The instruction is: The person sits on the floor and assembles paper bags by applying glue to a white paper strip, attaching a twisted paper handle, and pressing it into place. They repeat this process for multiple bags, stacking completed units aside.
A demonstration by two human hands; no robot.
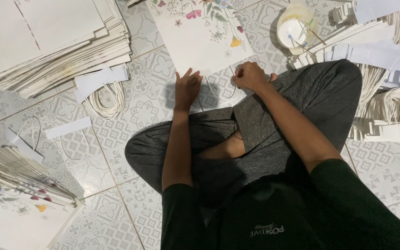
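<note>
Head view: person seated cross-legged on patterned grey floor tiles (116, 153). Flat white paper bag with printed flowers (200, 34) lies on the floor ahead of the knees. Left hand (187, 88), fingers spread, presses flat at the bag's near edge. Right hand (251, 76) is closed in a pinch on a thin white cord loop (218, 92) at that same edge. Round tub of white glue (295, 28) stands just beyond the right hand. Stack of white paper sheets (52, 41) sits at far left.
</note>
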